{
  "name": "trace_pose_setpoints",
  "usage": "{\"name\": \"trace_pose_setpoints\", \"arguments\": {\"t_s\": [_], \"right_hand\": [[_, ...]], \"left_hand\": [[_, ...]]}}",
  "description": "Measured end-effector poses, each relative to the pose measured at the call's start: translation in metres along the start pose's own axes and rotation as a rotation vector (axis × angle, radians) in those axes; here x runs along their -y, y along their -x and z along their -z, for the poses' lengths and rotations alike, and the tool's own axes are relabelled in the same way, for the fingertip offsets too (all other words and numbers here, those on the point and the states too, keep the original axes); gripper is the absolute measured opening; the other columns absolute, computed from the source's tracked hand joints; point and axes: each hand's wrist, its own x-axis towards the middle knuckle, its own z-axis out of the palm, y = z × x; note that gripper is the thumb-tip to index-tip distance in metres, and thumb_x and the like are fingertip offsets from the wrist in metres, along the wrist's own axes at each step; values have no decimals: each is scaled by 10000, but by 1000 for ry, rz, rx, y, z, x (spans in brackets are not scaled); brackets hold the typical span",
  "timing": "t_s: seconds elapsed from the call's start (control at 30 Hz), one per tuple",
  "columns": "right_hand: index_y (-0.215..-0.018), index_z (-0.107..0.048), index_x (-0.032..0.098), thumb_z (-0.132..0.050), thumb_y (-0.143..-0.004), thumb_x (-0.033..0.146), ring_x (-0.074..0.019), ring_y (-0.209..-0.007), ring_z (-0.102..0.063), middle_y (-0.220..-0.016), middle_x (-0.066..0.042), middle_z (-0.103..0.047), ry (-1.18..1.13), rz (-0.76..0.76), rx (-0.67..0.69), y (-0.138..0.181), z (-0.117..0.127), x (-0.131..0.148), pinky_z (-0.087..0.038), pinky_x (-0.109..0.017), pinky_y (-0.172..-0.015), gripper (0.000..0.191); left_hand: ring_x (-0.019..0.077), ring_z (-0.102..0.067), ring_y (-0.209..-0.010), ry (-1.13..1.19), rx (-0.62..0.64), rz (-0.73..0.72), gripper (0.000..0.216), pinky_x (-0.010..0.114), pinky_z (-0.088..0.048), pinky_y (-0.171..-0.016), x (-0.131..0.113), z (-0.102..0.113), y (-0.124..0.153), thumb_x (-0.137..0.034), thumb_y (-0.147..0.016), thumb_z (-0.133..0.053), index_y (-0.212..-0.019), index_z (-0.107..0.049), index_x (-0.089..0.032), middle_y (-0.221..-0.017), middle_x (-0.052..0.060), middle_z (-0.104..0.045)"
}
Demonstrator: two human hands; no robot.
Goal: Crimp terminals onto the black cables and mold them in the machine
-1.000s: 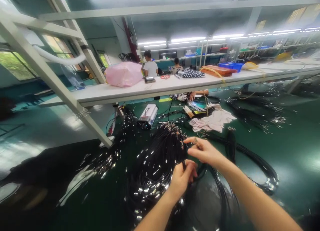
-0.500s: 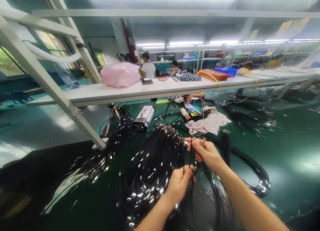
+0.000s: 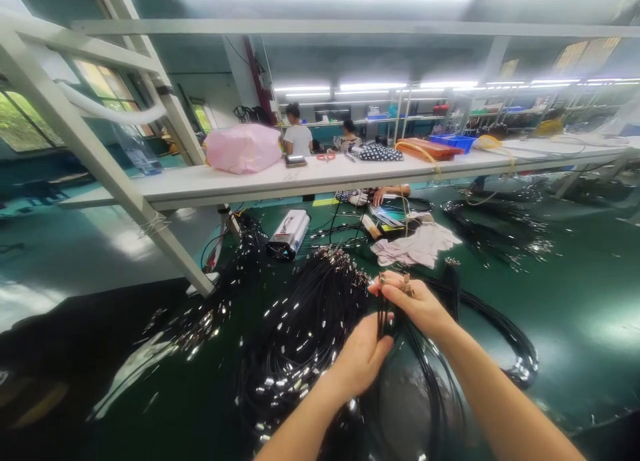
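Observation:
Several black cables run between my two hands, their metal connector ends pointing up. My right hand pinches them just below the connectors, and more connector ends stick up behind its fingers. Lower down, my left hand is closed around the same cables, its thumb toward the right. A strand of black cables hangs below my right hand. Left of my hands lies a large heap of black cables with shiny metal ends.
A looped cable bundle lies to the right. Behind my hands are a pale cloth and a white-and-black device. A raised white shelf crosses ahead, with a slanted post at left. A co-worker's hand shows beneath the shelf.
My left hand has turned and closed more fully around the cables. The connector ends in my right hand now sit lower, level with its fingertips.

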Motion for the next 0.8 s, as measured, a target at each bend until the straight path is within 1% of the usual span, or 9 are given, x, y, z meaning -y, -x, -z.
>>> {"name": "trace_pose_setpoints", "arguments": {"t_s": [0.13, 0.2, 0.27, 0.33, 0.4, 0.47, 0.57, 0.67, 0.8], "right_hand": [[-876, -662, 155, -543, -802, 394, -160, -790, -570, -802, -48, -645, -187, -108, 155, -1, -2, 1, -429, -299, -761, 277], [-848, -662, 143, -542, -801, 394, -160, -772, -579, -791, -54, -655, -211, -121, 214, -2, -5, 1, -442, -296, -750, 282], [-853, -668, 143, -533, -800, 413, -163, -769, -582, -830, -62, -656, -177, -136, 228, -3, -9, 1, -461, -284, -708, 307], [-894, -670, 154, -531, -792, 436, -163, -751, -588, -903, -65, -650, -125, -164, 226, -5, -12, 4, -478, -268, -634, 330], [-926, -666, 164, -541, -779, 445, -161, -726, -595, -970, -69, -639, -61, -184, 247, -10, -12, 8, -479, -254, -563, 341], [-1049, -620, 198, -575, -759, 430, -171, -797, -603, -1089, -68, -603, -57, -152, 259, -18, -6, 14, -490, -256, -586, 374], [-1290, -393, 303, -528, -794, 454, -189, -1104, -498, -1327, -40, -439, -149, 38, 162, -33, 8, 28, -450, -332, -854, 536], [-1259, -448, 264, -405, -859, 475, -180, -1170, -445, -1307, -42, -470, 86, 126, 252, -42, 13, 45, -338, -371, -988, 454], [-1085, -608, 151, -408, -865, 440, -200, -999, -565, -1113, -86, -617, 547, 115, 475, -42, 4, 58, -427, -330, -866, 415]], "left_hand": [[196, -591, -742, 445, 239, 203, 471, 364, -477, -717, -3, -7, 3, -479, -884, -293, -1029, -540, -105, -851, 94, -629], [200, -585, -765, 521, 290, 170, 495, 356, -473, -719, -8, -3, 2, -520, -856, -340, -1034, -543, -106, -879, 96, -623], [226, -550, -927, 466, 222, 48, 488, 354, -432, -829, -15, 3, -3, -530, -807, -448, -1049, -555, -120, -998, 98, -600], [216, -547, -916, 405, 120, 0, 421, 330, -417, -840, -20, 6, -10, -503, -779, -514, -940, -592, -121, -932, 81, -612], [141, -547, -624, 506, 59, 77, 362, 282, -456, -640, -22, 5, -16, -491, -791, -502, -803, -562, -134, -657, 21, -574], [64, -350, -368, 737, 64, 186, 353, 206, -342, -395, -23, 0, -18, -506, -805, -472, -763, -490, -156, -466, -61, -405], [32, -217, -331, 922, 161, 284, 339, 155, -202, -318, -25, -8, -17, -495, -795, -502, -787, -463, -159, -446, -90, -326], [42, -298, -360, 898, 171, 288, 328, 167, -278, -344, -29, -8, -18, -462, -799, -514, -792, -499, -135, -481, -56, -404], [78, -414, -402, 911, 90, 269, 362, 207, -334, -394, -40, -1, -29, -469, -779, -528, -775, -528, -108, -500, -16, -468]]}}
